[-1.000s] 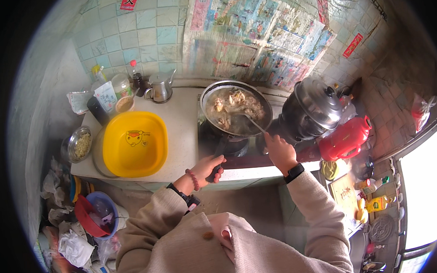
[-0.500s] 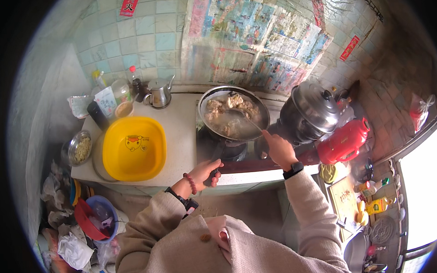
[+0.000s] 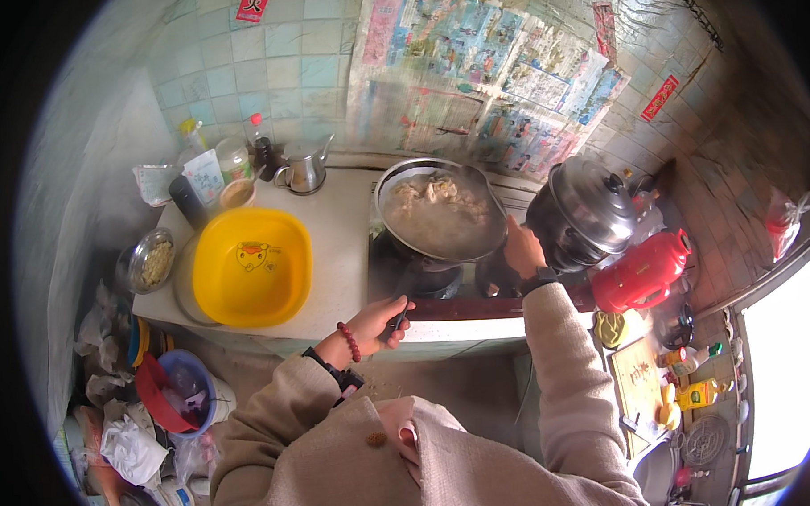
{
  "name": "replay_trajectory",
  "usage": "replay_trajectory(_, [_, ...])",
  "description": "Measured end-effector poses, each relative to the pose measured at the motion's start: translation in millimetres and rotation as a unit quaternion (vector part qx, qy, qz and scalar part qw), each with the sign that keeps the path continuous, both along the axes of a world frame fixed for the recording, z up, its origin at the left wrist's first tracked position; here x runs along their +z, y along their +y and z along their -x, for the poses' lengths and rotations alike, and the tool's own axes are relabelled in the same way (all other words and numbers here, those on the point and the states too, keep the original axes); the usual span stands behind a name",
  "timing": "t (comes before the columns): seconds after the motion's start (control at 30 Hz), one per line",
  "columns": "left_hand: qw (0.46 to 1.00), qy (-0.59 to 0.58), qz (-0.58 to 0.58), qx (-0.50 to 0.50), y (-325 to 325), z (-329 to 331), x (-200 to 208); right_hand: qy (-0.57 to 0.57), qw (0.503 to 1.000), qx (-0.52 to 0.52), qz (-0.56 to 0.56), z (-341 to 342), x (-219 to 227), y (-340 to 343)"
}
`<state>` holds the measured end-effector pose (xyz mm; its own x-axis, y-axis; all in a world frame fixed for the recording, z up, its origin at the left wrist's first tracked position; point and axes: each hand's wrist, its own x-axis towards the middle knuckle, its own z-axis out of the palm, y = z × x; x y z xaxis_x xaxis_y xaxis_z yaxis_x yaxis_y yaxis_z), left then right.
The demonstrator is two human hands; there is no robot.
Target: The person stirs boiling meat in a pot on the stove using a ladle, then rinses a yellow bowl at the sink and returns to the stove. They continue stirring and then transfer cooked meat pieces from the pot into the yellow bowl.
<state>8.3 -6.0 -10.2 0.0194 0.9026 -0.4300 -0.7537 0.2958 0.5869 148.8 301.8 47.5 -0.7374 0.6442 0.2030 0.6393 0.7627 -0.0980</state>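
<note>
The pan lies beyond the left hand, wrapped round its handle; the right hand clasps the ladle, now shifted rightward.

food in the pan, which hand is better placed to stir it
Probably the right hand: it is at the pan's right rim and seems to grip a utensil. The left hand holds the pan's handle.

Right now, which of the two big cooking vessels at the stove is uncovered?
The steaming pan, whose black handle is in the left grip; its food shows, while the pot to its right wears a silver lid.
</note>
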Motion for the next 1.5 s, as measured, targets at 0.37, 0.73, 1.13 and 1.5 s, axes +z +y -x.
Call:
replay_trajectory(0.37, [1.000, 0.005, 0.012, -0.023, 1.9, 1.7, 4.1, 0.154, 0.855, 0.044, 0.494, 13.3, -24.9, 11.9])
replay_trajectory(0.73, [0.999, -0.002, 0.040, -0.015, 3.6, 2.9, 1.1, -0.027, 0.985, 0.165, 0.044, -27.3, 42.4, -53.4])
replay_trajectory(1.13, [1.000, -0.005, 0.023, -0.015, 2.0, 4.6, 1.7, -0.108, 0.983, 0.139, -0.057, -78.4, 102.6, -106.6])
replay_trajectory(1.5, [1.000, -0.013, 0.001, -0.023, 2.0, 7.0, -2.3, -0.110, 0.984, 0.126, -0.069, -110.2, 156.1, -137.8])
